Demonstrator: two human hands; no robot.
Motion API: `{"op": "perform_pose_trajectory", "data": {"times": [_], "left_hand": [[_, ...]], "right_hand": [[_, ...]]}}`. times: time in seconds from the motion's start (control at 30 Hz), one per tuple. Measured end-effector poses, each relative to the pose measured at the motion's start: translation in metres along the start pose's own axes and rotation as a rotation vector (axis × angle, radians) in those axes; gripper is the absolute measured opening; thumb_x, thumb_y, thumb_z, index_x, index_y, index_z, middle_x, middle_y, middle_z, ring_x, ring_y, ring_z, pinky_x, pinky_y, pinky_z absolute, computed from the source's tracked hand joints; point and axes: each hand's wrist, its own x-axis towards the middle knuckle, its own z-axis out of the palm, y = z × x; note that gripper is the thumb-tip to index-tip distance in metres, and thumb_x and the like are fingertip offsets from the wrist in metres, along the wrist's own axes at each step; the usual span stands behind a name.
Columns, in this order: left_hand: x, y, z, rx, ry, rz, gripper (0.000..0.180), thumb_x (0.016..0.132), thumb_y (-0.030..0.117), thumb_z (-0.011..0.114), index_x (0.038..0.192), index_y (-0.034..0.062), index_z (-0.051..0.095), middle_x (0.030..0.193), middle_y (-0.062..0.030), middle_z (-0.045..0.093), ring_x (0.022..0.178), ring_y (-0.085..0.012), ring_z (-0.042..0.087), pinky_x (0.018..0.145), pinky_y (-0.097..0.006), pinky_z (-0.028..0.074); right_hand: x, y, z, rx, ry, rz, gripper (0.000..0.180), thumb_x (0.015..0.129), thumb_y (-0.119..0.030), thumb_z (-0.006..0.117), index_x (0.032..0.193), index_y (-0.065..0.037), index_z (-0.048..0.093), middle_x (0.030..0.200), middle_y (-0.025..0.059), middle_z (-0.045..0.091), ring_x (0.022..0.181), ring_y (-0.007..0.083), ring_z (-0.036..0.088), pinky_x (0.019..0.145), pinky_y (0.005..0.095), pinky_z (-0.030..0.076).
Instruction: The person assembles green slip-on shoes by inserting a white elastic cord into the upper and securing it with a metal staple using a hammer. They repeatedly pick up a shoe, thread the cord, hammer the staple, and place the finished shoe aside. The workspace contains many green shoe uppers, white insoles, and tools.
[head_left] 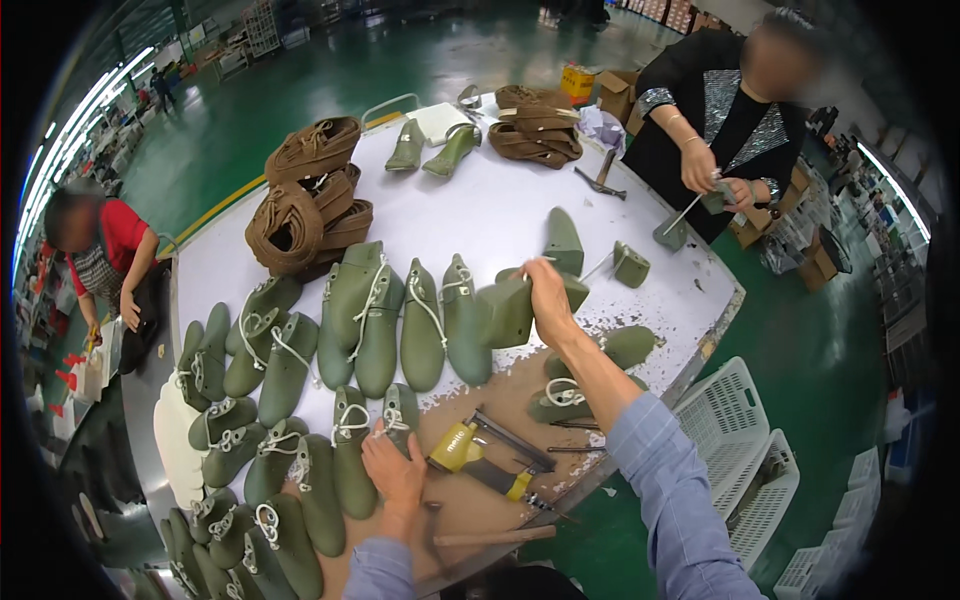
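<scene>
My right hand [548, 304] reaches over the table, fingers closed round a green shoe last piece [505, 312] held above the tabletop. My left hand [394, 472] lies over the lower part of a smaller green shoe last [400, 408] with a white cord at its top; its fingers bend round the last and hide its toe. Right beside it is another corded last [352, 450]. Taller green lasts [423, 335] line up beyond my left hand, and several more [290, 550] crowd the near left. Behind my right hand a green last part [564, 240] stands on the table.
A yellow-green staple gun [490, 450] and a wooden-handled hammer [495, 537] lie near me. Brown shoes [300, 205] are piled at the far left, more [537, 128] at the back. Across the table a co-worker [720, 130] handles a green piece. White crates [735, 450] stand at right.
</scene>
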Motion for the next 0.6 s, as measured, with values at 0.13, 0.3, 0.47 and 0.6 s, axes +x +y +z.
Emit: {"op": "perform_pose_trajectory", "data": {"times": [0.13, 0.3, 0.47, 0.6], "left_hand": [[0.01, 0.007, 0.007, -0.014, -0.008, 0.048, 0.06, 0.093, 0.024, 0.069, 0.138, -0.0078, 0.048, 0.116, -0.025, 0.058, 0.107, -0.0432, 0.055, 0.092, -0.051, 0.046], [0.034, -0.05, 0.014, -0.402, -0.128, -0.007, 0.055, 0.108, 0.037, 0.046, 0.148, -0.0003, 0.044, 0.141, -0.0229, 0.054, 0.13, -0.042, 0.05, 0.111, -0.047, 0.038], [0.016, -0.037, -0.151, -1.7, -0.263, -0.4, 0.096, 0.098, 0.08, 0.015, 0.162, 0.0086, 0.026, 0.161, -0.0184, 0.038, 0.153, -0.0335, 0.027, 0.125, -0.055, 0.013], [-0.104, -0.067, -0.276, -1.222, -0.292, -0.247, 0.119, 0.082, 0.09, 0.047, 0.155, -0.003, 0.034, 0.156, -0.016, 0.042, 0.147, -0.0316, 0.038, 0.124, -0.048, 0.023]], "right_hand": [[-0.045, -0.152, 0.003, 0.06, -0.125, -0.209, 0.03, 0.099, -0.024, 0.046, 0.084, -0.001, 0.058, 0.085, 0.0096, 0.06, 0.079, 0.018, 0.054, 0.076, 0.0328, 0.045], [-0.167, -0.232, 0.046, -0.261, -0.569, -0.312, 0.03, 0.104, -0.027, 0.048, 0.089, -0.003, 0.058, 0.08, 0.0025, 0.054, 0.077, 0.0102, 0.05, 0.073, 0.0289, 0.043], [-0.273, -0.221, 0.069, -0.204, -0.871, -0.087, 0.027, 0.102, -0.021, 0.051, 0.087, 0.001, 0.051, 0.073, 0.0137, 0.051, 0.066, 0.0227, 0.045, 0.065, 0.0382, 0.041], [-0.348, -0.189, 0.147, -0.032, -1.102, -0.068, 0.027, 0.103, -0.021, 0.051, 0.088, 0.002, 0.049, 0.07, 0.0126, 0.049, 0.065, 0.0222, 0.045, 0.064, 0.0377, 0.042]]}}
